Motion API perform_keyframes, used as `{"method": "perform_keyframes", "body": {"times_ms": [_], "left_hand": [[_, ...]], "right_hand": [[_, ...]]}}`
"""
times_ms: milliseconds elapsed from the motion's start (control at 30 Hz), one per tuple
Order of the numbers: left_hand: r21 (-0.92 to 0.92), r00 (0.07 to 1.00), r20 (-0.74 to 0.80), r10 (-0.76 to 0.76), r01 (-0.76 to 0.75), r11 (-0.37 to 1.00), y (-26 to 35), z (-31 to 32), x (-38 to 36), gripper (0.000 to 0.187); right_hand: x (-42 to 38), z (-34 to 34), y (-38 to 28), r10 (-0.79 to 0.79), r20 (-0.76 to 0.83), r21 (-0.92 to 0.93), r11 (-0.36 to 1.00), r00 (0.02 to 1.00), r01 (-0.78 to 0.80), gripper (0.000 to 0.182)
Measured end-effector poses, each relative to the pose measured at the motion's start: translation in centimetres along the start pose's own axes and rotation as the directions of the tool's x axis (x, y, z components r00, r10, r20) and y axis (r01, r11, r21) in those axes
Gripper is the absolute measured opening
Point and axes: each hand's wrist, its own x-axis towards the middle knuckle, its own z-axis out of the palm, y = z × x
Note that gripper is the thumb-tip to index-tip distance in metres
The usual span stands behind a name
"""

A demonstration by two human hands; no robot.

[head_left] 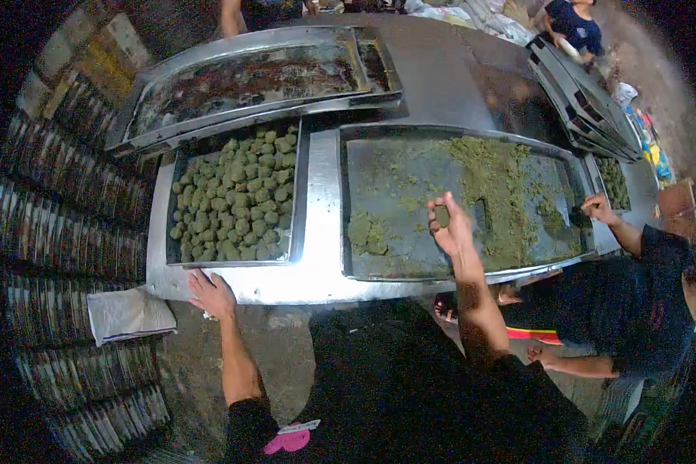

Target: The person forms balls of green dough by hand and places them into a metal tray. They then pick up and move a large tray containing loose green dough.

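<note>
Pinching one green ball (441, 216) in my right hand (450, 230) above the mash tray (379, 147), I lean my flat, empty left hand (211, 295) on the desk (317, 282) edge for balance. One tray (295, 224) beside it holds dozens of finished balls, too many to count; a co-worker's hand (598, 207) works the mash.

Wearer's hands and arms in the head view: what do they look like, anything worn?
Both the left hand and right hand are bare: no gloves visible. Forearms are uncovered; short dark sleeves end near the elbows. No watch or rings can be made out.
</note>
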Motion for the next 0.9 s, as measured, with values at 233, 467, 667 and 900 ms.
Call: {"method": "perform_keyframes", "body": {"times_ms": [233, 467, 667, 900], "left_hand": [[0.018, 1.000, 0.007, 0.008, -0.008, 1.000, -0.6, 0.2, 0.0, 0.050], [0.026, 1.000, 0.017, 0.006, -0.006, 1.000, -0.2, -0.4, 0.1, 0.050], [-0.011, 0.997, -0.061, 0.055, -0.055, 0.998, -1.0, 0.4, 0.0, 0.049], [-0.023, 0.999, -0.036, 0.029, -0.030, 0.999, -0.9, 0.4, 0.0, 0.050]], "right_hand": [[-0.7, 2.3, 1.2, -0.092, -0.050, -0.529, 0.847, 0.995, 0.052, 0.032], [-2.2, 3.8, 1.1, -0.097, 0.141, -0.121, 0.986, 0.985, 0.114, 0.026], [-1.6, 6.1, 2.9, -0.051, -0.056, -0.095, 0.994, 0.997, 0.046, 0.041], [-3.7, 9.1, 1.2, -0.143, 0.094, -0.391, 0.905, 0.985, 0.169, 0.025]]}}
